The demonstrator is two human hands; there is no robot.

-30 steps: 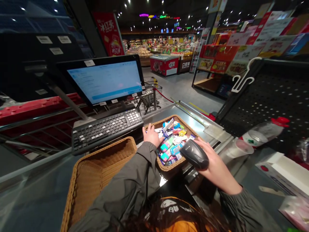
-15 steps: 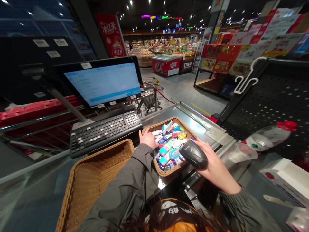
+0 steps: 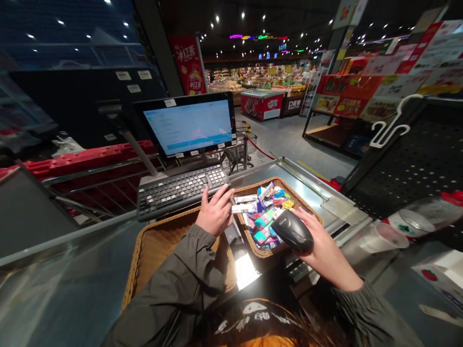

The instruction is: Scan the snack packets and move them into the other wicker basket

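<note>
Fingers (image 3: 214,196) of the left hand (image 3: 217,213) spreading open, holding nothing, hovering just beside the near rim of the small wicker basket (image 3: 275,183) and the front edge of the keyboard (image 3: 183,189). Fingers (image 3: 306,218) of the right hand (image 3: 321,246) wrapping around a black handheld barcode scanner (image 3: 292,231), gripping it above the basket's near right corner. Small wrapped packets (image 3: 262,217) lying heaped inside the basket, on the steel tabletop (image 3: 307,185). Step in hand, as judged: scanner being held ready over the packets. Any next reach calling for a packet taken from the pile's left side, clear of the scanner. Open room lying over the tabletop's bare far right; larger wicker basket (image 3: 155,246) sitting beneath the left forearm; clear plastic cup (image 3: 383,238) lying well off to the right.
</note>
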